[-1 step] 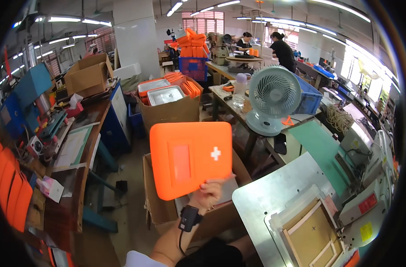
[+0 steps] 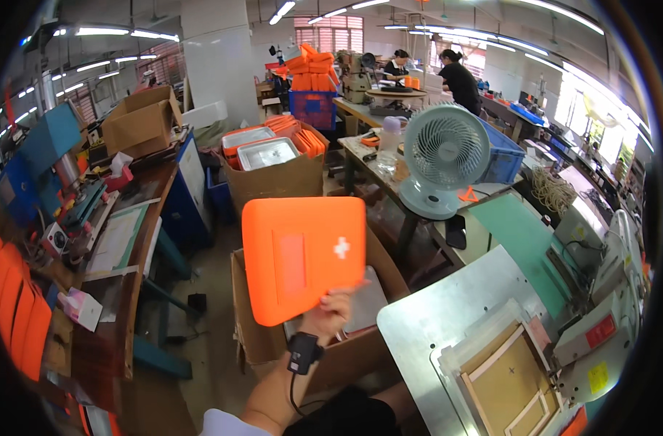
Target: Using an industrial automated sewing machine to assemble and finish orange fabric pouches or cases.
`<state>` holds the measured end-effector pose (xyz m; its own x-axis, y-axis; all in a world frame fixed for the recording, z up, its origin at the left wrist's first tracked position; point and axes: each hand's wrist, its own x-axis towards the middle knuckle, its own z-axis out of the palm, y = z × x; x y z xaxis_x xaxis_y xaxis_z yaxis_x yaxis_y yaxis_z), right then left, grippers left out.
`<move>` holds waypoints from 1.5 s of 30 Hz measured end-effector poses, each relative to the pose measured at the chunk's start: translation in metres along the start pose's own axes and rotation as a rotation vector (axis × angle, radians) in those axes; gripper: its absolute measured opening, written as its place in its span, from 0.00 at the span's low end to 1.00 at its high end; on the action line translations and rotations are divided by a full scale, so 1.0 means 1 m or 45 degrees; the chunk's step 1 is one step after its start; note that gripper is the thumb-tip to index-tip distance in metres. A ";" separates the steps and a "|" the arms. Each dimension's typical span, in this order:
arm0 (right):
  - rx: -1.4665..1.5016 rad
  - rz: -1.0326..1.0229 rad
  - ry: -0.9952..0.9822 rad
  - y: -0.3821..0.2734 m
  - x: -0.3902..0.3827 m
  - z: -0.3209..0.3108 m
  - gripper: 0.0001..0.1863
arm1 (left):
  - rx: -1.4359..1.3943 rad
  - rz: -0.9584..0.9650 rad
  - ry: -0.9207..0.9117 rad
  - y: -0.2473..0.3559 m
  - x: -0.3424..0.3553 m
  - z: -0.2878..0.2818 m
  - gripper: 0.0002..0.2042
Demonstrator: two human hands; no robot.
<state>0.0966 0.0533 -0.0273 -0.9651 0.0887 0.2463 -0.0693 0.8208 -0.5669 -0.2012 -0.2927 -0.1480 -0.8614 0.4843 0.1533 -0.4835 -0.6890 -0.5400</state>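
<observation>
An orange zip-style case with a white cross and a clear rectangular window is upright in front of me, slightly tilted. My left hand grips its lower right edge with curled fingers; a black device with a cable is strapped on that wrist. Below and behind the case is an open cardboard box holding silvery flat items, partly hidden. To the lower right is a machine's metal plate with a wood-framed board. My right hand is out of view.
Orange cases fill the left edge beside a wooden bench. Behind are a box of trays and a stack of orange items. A fan stands right of center. Two people work at the back.
The case has shifted a little left and turned, looking narrower. My left hand and wrist have moved slightly left with it, and the whole view has shifted slightly.
</observation>
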 end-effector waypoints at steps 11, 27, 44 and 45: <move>0.048 0.081 0.076 0.001 -0.001 0.002 0.09 | 3.069 1.907 1.371 0.129 -0.010 -0.016 0.42; 0.103 -0.053 0.098 0.013 0.006 0.005 0.11 | 2.955 1.063 0.437 0.038 0.084 0.035 0.20; -0.520 0.373 0.393 0.090 -0.091 -0.106 0.16 | 3.219 -1.799 -2.393 -0.319 0.111 -0.089 0.41; -0.587 0.470 0.437 0.109 -0.098 -0.122 0.16 | 3.250 -1.803 -2.385 -0.314 0.116 -0.087 0.41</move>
<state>0.2146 0.2029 -0.0175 -0.7650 0.5202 0.3796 0.4370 0.8523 -0.2874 -0.1359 0.0270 -0.0325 0.3367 0.9039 -0.2638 0.9326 -0.2815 0.2258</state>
